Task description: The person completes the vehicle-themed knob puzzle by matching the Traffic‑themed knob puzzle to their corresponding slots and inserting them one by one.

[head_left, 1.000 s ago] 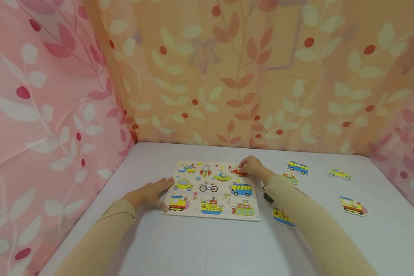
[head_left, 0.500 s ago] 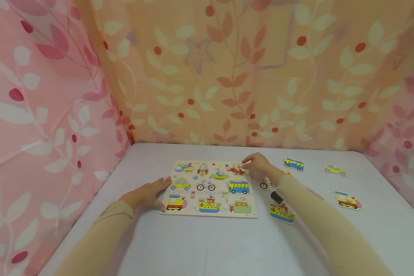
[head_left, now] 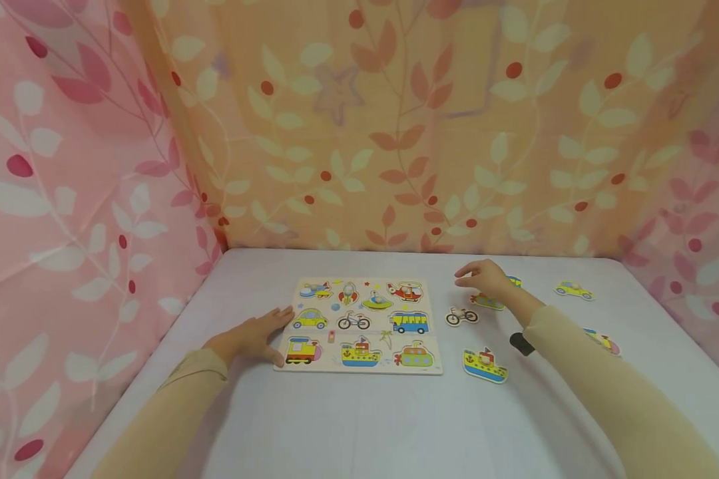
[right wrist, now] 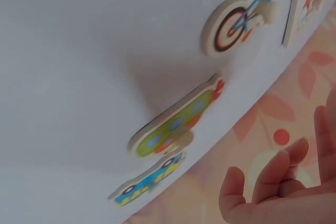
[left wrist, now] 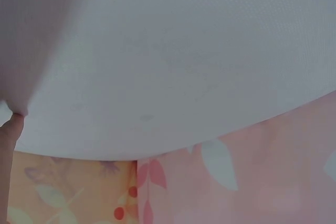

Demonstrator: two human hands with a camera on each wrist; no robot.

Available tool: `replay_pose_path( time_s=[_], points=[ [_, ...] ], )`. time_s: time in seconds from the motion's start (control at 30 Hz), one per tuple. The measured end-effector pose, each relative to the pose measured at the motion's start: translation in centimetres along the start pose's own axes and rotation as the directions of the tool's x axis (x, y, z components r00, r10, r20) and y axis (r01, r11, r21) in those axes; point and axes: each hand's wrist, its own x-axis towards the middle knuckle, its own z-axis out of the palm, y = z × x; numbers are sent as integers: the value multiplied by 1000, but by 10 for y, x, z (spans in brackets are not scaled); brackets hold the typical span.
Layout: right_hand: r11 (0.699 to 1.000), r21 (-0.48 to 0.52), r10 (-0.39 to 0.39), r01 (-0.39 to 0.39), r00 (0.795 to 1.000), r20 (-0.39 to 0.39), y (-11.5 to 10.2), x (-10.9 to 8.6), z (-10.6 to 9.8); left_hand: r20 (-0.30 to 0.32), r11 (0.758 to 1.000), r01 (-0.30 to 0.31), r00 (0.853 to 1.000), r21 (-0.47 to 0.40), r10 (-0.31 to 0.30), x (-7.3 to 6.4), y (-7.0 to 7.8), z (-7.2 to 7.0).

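Observation:
A white vehicle puzzle board (head_left: 331, 352) lies on the table. My left hand (head_left: 254, 336) rests at its left edge, fingers spread and straight, fingertips on the rim. The knobbed helicopter piece (head_left: 405, 291) sits in the board's top right spot. To the right of the board, my right hand (head_left: 488, 278) hovers with fingers loosely bent and nothing between them. In the head view it overlaps the green submarine piece (head_left: 485, 302) and the blue bus piece (head_left: 515, 281). Nearby is the bicycle piece (head_left: 461, 316). The right wrist view shows the knobs on the submarine (right wrist: 176, 121) and bicycle (right wrist: 239, 22).
Loose on the table's right side lie a boat piece (head_left: 485, 366), a yellow car piece (head_left: 574, 290) and a train piece (head_left: 602, 340), partly behind the sleeve. A small black object (head_left: 521, 343) shows by the right forearm. Patterned curtains (head_left: 335, 133) enclose the table's back and sides.
My right hand has left the helicopter piece on the board and moved right, over the loose pieces. The bicycle and boat have come into fuller view. My left hand stays at the board's edge.

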Motion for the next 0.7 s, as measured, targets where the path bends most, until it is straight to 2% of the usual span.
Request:
replay_pose_path(
  time_s=[0.17,0.47,0.7],
  points=[
    [999,12,36,-36,999,2,9,-13,-12,-4,1000,-10,1000,2,10,-1,0,1],
    [1000,2,27,-27,1000,9,22,-27,-33,-4,1000,-16,1000,4,16,0,-4,1],
    [999,5,54,-54,998,-13,36,-36,-48,10,1000,3,1000,0,-3,2,-2,2]
  ],
)
